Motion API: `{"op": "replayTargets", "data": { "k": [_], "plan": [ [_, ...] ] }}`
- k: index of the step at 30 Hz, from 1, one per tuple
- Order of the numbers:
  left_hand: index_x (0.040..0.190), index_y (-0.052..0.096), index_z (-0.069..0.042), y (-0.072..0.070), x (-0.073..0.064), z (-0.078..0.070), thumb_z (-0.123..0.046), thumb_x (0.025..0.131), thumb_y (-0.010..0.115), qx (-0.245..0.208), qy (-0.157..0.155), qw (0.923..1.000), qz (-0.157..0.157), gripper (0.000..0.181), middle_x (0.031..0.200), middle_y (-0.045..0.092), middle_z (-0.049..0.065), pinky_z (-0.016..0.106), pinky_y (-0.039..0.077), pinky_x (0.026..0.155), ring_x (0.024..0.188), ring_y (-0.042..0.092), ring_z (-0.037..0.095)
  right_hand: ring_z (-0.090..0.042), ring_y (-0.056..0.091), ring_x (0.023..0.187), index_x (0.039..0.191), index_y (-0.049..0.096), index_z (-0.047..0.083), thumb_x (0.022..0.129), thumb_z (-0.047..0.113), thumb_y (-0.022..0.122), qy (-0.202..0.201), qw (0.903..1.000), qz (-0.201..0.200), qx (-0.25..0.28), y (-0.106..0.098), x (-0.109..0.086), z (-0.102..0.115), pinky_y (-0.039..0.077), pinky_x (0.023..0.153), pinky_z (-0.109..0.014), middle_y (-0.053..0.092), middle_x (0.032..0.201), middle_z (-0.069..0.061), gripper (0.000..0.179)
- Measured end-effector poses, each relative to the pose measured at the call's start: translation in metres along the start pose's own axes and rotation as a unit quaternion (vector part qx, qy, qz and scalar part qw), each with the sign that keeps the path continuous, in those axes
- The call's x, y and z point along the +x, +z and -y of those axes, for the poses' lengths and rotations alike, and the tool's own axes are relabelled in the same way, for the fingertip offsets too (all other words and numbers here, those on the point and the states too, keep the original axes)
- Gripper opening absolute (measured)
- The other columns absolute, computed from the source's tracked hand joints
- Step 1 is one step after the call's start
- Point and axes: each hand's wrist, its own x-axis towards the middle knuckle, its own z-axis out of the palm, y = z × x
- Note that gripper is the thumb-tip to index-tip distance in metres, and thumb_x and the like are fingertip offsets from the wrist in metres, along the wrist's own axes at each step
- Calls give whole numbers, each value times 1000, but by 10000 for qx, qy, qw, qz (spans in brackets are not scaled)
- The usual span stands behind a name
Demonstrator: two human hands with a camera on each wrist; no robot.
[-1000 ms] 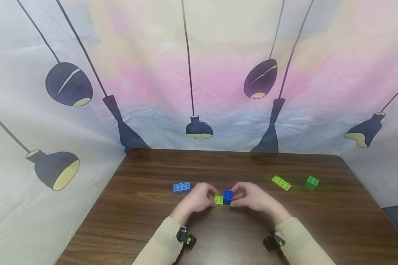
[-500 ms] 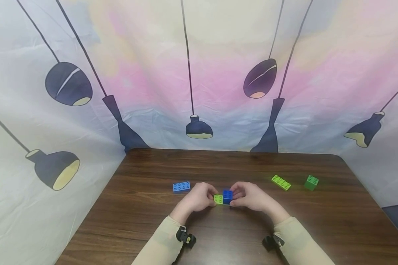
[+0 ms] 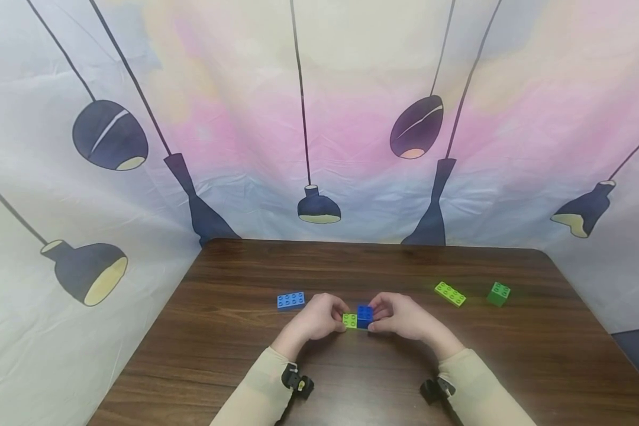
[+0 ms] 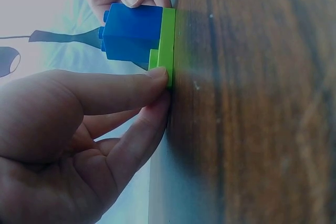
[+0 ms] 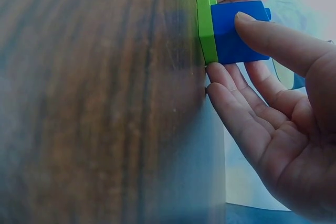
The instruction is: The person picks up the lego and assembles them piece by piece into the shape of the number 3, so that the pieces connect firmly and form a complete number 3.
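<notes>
A dark blue building brick (image 3: 365, 318) sits upright on the right half of a flat lime green building brick (image 3: 349, 320), on the table in front of me. In the left wrist view, my left hand (image 4: 105, 114) pinches the free end of the lime piece between thumb and fingers. My right hand (image 5: 283, 103) holds the blue brick from the other side. Its thumb lies on the near face, and its lower fingertips reach the lime piece's edge. Bare studs show on the lime brick's left half.
Left of my hands lies a light blue flat brick (image 3: 290, 300) on the brown wooden table (image 3: 234, 355). A second lime flat brick (image 3: 450, 293) and a green brick (image 3: 499, 294) stand farther right. A cloth printed with lamps (image 3: 319, 204) hangs behind the table.
</notes>
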Motion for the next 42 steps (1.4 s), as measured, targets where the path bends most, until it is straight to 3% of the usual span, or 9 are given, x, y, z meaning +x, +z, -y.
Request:
{"op": "replayTargets", "data": {
  "k": [42],
  "plan": [
    [109, 78, -2, -2, 0, 1, 1, 85, 88, -167, 48, 9998, 70, 27, 80, 66, -1, 33, 53, 69, 74, 61, 15, -24, 73, 105, 116, 67, 6, 89, 17, 90, -5, 10000, -42, 9, 0, -1, 0, 60, 90, -45, 75, 108, -4, 37]
  ]
}}
